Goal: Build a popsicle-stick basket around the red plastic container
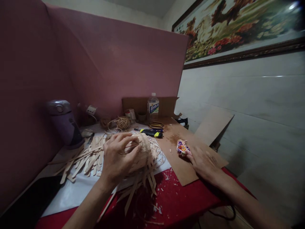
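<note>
My left hand (121, 152) is curled over a rounded piece built from pale wooden craft sticks (141, 152), with the thumb and fingers bent against its near left side. A band of twine (145, 146) runs over that piece, and several stick ends point down toward the table edge. On the right, my right hand (202, 160) lies low over the cardboard with its fingers around the end of a small pink flower-patterned tool (182, 149), which looks like a glue gun. Much of its handle is hidden by the hand.
Loose craft sticks (91, 160) are piled at left, near a purple flask (65, 124). Behind are a twine ball (122, 122), scissors (156, 125), a black-yellow utility knife (152, 133) and a bottle (153, 108). Cardboard (184, 173) and wood scraps lie on the red cloth (173, 200).
</note>
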Motion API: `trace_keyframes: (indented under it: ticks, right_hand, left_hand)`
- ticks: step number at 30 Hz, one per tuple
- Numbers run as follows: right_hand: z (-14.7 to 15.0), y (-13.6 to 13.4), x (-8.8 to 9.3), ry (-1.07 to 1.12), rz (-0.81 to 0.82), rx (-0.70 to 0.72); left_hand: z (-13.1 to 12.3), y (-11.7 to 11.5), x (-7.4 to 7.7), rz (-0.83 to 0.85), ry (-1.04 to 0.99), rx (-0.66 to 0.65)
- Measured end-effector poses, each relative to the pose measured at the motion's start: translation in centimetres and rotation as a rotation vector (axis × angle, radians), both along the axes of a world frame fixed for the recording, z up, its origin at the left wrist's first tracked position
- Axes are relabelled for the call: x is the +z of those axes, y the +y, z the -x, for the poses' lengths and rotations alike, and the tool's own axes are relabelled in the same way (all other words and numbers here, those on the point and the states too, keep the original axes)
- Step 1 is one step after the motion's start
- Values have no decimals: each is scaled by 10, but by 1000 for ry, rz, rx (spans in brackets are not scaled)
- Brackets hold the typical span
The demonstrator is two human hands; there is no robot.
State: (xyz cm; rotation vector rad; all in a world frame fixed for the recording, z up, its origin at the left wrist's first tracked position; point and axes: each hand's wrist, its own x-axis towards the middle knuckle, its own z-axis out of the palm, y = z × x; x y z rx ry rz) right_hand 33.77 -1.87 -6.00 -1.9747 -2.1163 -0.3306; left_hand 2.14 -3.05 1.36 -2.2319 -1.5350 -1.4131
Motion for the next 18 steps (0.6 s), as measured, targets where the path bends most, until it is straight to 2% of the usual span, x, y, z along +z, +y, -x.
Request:
trace_keyframes:
  ticks: [3, 6, 9, 12, 15, 18]
  right_hand:
    - [4, -7, 7, -39, 40, 18]
    - [24, -20, 23, -60, -108, 31]
    - [57, -36, 41, 160, -344, 292]
    - [92, -47, 52, 282, -446, 512]
    - [115, -49, 52, 247, -486, 631]
    - [124, -46, 49, 174, -559, 685]
  left_hand:
    - [-1, -1, 1, -3, 0, 5]
    - [-2, -2, 1, -6, 2, 0]
    - [-2, -2, 1, -4, 1, 2]
    - [-1, -1, 0, 2, 3, 4]
    - [-1, -2, 0, 4, 1, 4]
    - [-1, -3, 0, 5, -3, 3]
